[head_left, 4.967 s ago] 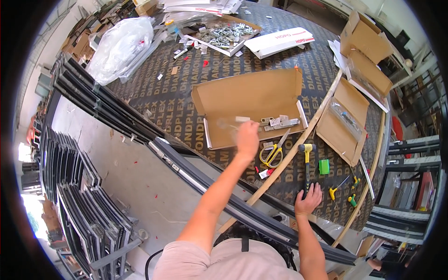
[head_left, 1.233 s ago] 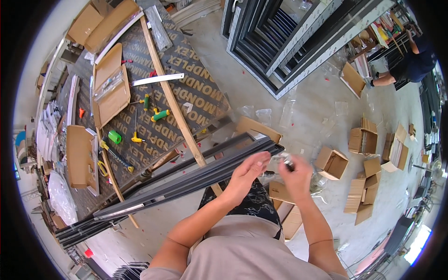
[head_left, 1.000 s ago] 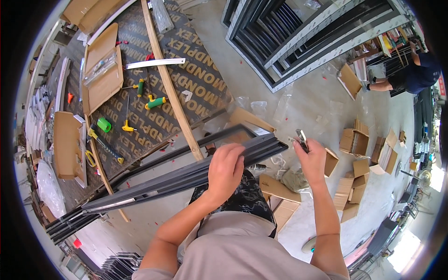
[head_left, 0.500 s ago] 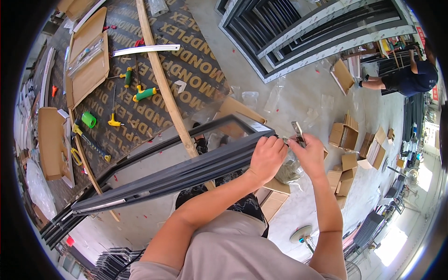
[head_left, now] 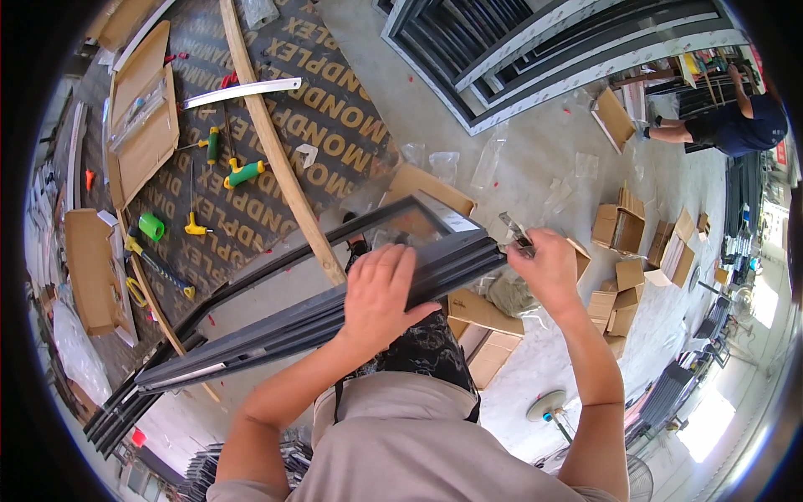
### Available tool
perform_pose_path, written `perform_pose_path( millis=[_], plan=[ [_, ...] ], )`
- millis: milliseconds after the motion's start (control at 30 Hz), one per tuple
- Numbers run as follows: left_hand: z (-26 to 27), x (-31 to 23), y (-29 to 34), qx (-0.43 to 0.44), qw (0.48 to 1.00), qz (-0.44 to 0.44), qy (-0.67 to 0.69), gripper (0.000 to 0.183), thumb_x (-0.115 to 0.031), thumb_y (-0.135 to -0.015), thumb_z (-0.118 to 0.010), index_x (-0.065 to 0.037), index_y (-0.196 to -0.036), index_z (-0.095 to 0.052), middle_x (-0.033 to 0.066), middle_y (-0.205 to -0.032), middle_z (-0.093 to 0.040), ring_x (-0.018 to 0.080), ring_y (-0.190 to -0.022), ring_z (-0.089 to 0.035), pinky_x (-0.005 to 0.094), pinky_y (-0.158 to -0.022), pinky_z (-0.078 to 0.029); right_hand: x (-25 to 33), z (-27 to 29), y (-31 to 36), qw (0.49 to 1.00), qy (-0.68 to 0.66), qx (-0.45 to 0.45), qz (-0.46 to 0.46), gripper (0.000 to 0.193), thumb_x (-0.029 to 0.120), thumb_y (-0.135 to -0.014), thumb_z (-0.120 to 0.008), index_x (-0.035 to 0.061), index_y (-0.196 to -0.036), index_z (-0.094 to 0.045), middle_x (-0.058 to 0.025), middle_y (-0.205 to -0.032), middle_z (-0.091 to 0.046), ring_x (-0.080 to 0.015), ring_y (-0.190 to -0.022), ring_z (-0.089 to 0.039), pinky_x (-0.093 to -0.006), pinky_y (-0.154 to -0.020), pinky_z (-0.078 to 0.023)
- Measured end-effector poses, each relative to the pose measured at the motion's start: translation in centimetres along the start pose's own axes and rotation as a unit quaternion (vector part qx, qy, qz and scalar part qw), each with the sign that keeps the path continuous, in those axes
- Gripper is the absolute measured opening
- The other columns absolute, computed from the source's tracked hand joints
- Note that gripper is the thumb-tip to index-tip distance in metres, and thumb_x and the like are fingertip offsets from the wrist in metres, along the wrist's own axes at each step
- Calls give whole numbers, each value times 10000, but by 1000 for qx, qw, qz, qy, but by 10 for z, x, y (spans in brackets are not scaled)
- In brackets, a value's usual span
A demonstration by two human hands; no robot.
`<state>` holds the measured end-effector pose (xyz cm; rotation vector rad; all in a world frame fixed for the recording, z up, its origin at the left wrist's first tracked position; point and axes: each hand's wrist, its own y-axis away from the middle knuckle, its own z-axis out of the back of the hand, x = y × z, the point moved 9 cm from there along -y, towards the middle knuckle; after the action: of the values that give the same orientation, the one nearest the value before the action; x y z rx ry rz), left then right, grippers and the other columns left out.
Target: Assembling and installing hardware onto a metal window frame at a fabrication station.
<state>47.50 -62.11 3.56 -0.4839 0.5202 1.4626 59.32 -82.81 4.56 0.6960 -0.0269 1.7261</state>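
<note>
My left hand (head_left: 378, 294) lies over a long black window frame (head_left: 276, 333), fingers stretched across its top and thumb spread apart. At the frame's right end, my right hand (head_left: 548, 266) pinches a small silvery metal fitting (head_left: 515, 231). The fitting sticks up past my fingertips, close beside the frame's corner; whether it touches the frame I cannot tell. The frame's glazed or film-covered part (head_left: 393, 230) extends behind the near black bar, and its far left end leans over the board-topped table.
A wooden batten (head_left: 272, 138) crosses the printed board (head_left: 335, 125). Green-and-yellow screwdrivers (head_left: 244, 174), a hammer (head_left: 163, 268) and cardboard (head_left: 144, 117) lie there. Black frames (head_left: 535, 67) stand at the back; open boxes (head_left: 619, 224) are on the right. A person (head_left: 736, 125) bends at far right.
My left hand has slid leftward from the frame's right end to its middle and opened out. My right hand, still holding the metal fitting, has moved slightly left and down.
</note>
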Motion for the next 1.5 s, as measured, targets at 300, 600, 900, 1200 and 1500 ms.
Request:
perform_pose_path(
  millis=[300,600,900,1200,1500],
  plan=[
    [-3,30,31,86,994,58,-35,876,-354,-670,-857,-12,-1384,-480,138,-1281,-551,338,-1155,-538,446,-995,-402,-3,-7,-2,999,14,30,19,235,210,-790,-744,-5,-820,-653,-184,-782,-626,-372,-739,-612,-440,-652,-471],
    [-3,32,32,87,994,60,-11,897,-302,-634,-876,-27,-1383,-468,134,-1260,-554,333,-1122,-549,442,-936,-426,-35,-26,-14,983,-91,117,-113,238,217,-793,-742,-4,-868,-693,-199,-774,-669,-331,-685,-618,-360,-673,-485],
    [-1,34,33,79,995,63,-2,894,-298,-623,-881,-35,-1373,-471,137,-1246,-555,327,-1137,-548,442,-945,-427,-2,-5,-11,998,34,55,-20,224,205,-754,-726,-6,-791,-660,-201,-767,-638,-375,-719,-610,-435,-662,-475],
    [-2,35,34,79,995,64,6,866,-288,-631,-879,-30,-1357,-483,144,-1246,-557,329,-1160,-543,450,-974,-423,5,-9,-11,992,112,24,45,217,189,-743,-735,2,-771,-629,-186,-781,-637,-395,-719,-612,-459,-639,-476],
    [-3,37,33,80,994,68,13,853,-280,-629,-877,-31,-1345,-486,148,-1247,-561,329,-1163,-546,448,-965,-431,16,-13,-14,986,140,48,77,238,187,-748,-765,7,-767,-610,-161,-752,-624,-367,-701,-614,-452,-630,-468]
  ],
)
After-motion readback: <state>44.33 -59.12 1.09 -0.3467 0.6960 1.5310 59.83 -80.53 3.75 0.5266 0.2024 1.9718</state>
